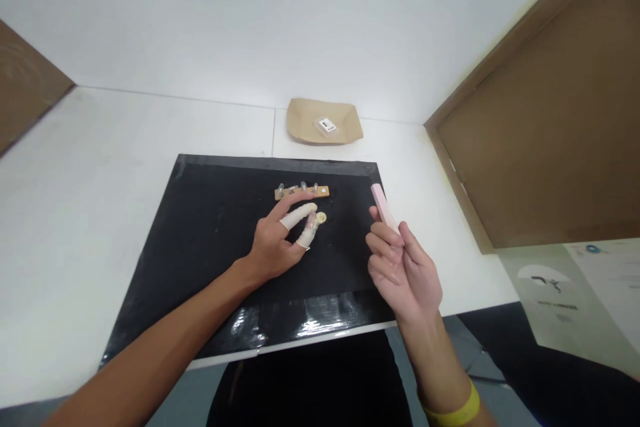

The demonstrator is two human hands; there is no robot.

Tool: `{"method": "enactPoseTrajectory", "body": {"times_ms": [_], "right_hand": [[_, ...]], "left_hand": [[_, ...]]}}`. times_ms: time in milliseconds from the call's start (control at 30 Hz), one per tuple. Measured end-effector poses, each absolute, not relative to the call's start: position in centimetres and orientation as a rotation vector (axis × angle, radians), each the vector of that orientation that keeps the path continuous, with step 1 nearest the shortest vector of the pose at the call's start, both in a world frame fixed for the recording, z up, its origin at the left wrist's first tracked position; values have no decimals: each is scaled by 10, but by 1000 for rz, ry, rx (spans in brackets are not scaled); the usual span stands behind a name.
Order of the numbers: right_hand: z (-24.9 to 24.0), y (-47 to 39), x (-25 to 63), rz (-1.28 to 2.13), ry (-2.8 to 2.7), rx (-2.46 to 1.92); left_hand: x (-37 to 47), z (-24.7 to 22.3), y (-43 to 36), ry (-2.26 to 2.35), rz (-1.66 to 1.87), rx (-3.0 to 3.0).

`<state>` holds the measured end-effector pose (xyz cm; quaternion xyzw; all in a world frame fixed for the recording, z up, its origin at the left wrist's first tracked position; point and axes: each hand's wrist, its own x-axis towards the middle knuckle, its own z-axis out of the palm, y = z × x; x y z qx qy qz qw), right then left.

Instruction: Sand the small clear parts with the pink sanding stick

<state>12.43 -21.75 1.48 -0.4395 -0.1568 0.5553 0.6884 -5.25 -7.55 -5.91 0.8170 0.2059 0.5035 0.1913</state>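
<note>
My left hand [280,240] is over the black mat, with pale finger cots on its thumb and one finger. Those two close on a small translucent pinkish piece [311,220], whose kind I cannot make out. A small round yellowish thing [321,217] shows at the thumb's tip. Just beyond the fingers lies a tan strip [323,191] bearing several small clear pieces; a bare finger reaches over its near edge, and I cannot tell whether they touch. Held upright and tilted, a pale pink bar [384,205] sticks out of my closed right hand [403,267], above the mat's right edge.
The black mat [200,233] covers the middle of the white table [100,167]. Behind it stands a brown paper tray [300,123] holding a small clear case [327,125] with a label. A brown panel [545,113] rises on the right, and a white wall closes the back.
</note>
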Motion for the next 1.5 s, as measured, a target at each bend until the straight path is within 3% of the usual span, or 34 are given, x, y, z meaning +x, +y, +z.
{"method": "enactPoseTrajectory", "body": {"times_ms": [233, 600, 1167, 1367, 1500], "right_hand": [[9, -221, 122, 1229, -437, -915], [0, -233, 106, 385, -1395, -1457], [0, -219, 97, 16, -1377, -1478], [-19, -234, 90, 204, -1465, -1486], [-27, -240, 102, 144, -1433, -1532]], "left_hand": [[-52, -61, -75, 587, 1417, 2268], [-52, -58, -75, 553, 1414, 2292], [-48, -61, -78, 510, 1456, 2251], [-49, -62, -78, 460, 1425, 2243], [-49, -61, -78, 465, 1419, 2251]]}}
